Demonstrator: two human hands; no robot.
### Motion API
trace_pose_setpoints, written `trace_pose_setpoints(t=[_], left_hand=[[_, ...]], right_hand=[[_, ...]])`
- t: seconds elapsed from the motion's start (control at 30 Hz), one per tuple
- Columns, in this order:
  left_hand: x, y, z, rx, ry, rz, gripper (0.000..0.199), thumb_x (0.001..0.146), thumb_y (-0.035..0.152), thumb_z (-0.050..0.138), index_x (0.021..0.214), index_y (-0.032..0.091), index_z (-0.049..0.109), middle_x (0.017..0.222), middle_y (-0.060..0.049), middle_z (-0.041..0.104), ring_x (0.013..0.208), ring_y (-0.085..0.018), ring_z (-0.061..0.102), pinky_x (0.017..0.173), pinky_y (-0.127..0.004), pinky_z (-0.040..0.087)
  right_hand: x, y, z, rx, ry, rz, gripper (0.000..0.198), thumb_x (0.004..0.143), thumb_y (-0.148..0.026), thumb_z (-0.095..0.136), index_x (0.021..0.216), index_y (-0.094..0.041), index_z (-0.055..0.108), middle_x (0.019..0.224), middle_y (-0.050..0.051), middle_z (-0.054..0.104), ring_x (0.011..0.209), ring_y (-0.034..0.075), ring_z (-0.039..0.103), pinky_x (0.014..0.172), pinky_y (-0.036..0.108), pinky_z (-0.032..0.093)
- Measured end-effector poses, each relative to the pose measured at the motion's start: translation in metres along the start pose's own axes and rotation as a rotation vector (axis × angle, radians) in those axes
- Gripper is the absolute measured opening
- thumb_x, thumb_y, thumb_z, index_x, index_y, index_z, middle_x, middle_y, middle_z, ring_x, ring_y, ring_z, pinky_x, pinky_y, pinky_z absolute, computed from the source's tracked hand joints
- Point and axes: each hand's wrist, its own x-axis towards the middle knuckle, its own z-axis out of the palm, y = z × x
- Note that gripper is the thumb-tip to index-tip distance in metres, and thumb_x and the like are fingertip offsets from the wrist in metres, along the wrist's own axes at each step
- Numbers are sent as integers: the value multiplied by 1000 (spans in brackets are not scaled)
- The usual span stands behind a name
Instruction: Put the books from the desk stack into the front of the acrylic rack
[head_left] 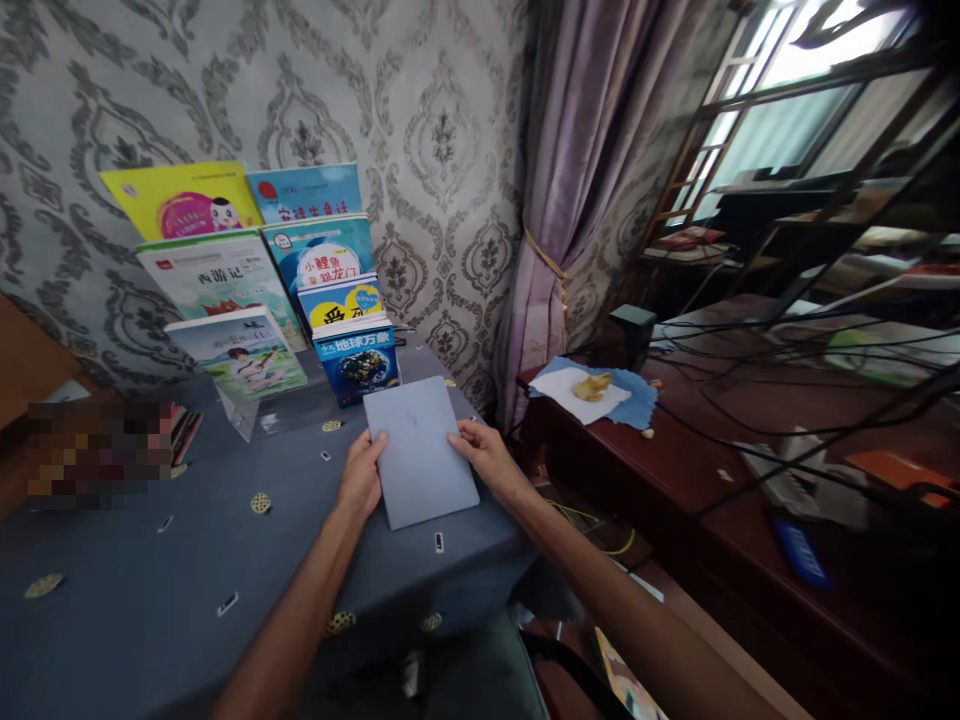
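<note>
A thin, pale blue-grey book (421, 470) with a plain cover and a faint mark on it is held over the front right part of the cloth-covered table (292, 560). My left hand (362, 472) grips its left edge, thumb on top and fingers partly hidden. At the opposite edge, my right hand (484, 455) pinches it between thumb and fingers. Just beyond stands a clear display rack (259, 415) with several books in two columns. A dark blue book with a globe picture (358, 365) is nearest to the held one; a picture book (244, 360) fronts the left column.
Several stacked books (184, 435) lie at the left, partly blurred. A purple curtain (559, 180) hangs by the patterned wall. On the right, a dark red desk (600, 470) bears cables, a blue cloth (637, 395) with white paper, and a blue packet (801, 552).
</note>
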Motion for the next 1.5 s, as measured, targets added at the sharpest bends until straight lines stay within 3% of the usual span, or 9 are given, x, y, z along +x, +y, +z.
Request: trace_pose_setpoints(t=[0.2,0.47,0.6,0.87,1.0,1.23,1.33,1.5], left_hand=[[1,16,6,44,-18,69,56,59,49,89,99,14,70,93,-10,78,93,-26,73,85,-35,58],[-2,11,-8,224,-92,-61,63,56,51,90,100,11,71,86,-8,78,70,-20,71,67,-29,55],[-1,10,-12,259,-130,-70,63,57,48,90,103,11,70,90,-8,78,72,-19,69,69,-28,54],[5,9,-13,288,-177,-89,65,57,49,90,106,12,69,90,-8,77,73,-20,69,71,-30,53],[4,5,-16,278,-166,-125,65,57,48,90,106,12,68,89,-9,77,72,-20,69,70,-30,53],[15,19,-35,293,-101,-199,66,62,50,88,113,15,65,83,-5,75,65,-18,67,62,-27,52],[25,26,-48,416,-82,-183,58,65,53,84,105,15,66,79,-3,74,60,-16,64,58,-24,49],[27,23,-58,792,-97,12,39,75,47,75,100,19,66,67,1,68,56,-17,60,54,-24,42]], right_hand=[[1,-16,6,9,18,-74,32,80,-52,67,88,-20,67,77,0,68,67,18,60,60,26,43],[-4,-4,2,29,-23,-24,37,80,-56,68,91,-20,66,81,1,69,70,19,63,63,28,47],[-1,-3,0,36,-30,-22,37,79,-56,70,85,-20,64,75,-1,66,67,17,60,61,27,45],[52,-24,3,124,128,-108,38,80,-59,66,75,-21,60,67,-3,54,61,14,46,57,25,35],[77,-18,7,175,204,-41,44,74,-60,69,62,-22,53,58,-5,45,56,12,39,53,26,30],[79,9,9,149,92,102,50,67,-69,69,63,-22,52,57,-2,57,55,14,52,56,27,44],[76,13,2,55,10,145,45,69,-63,68,61,-20,54,54,-1,58,51,13,54,51,24,43],[74,15,-12,-190,-32,138,24,72,-34,70,57,-19,59,47,-4,56,45,10,51,49,21,36]])
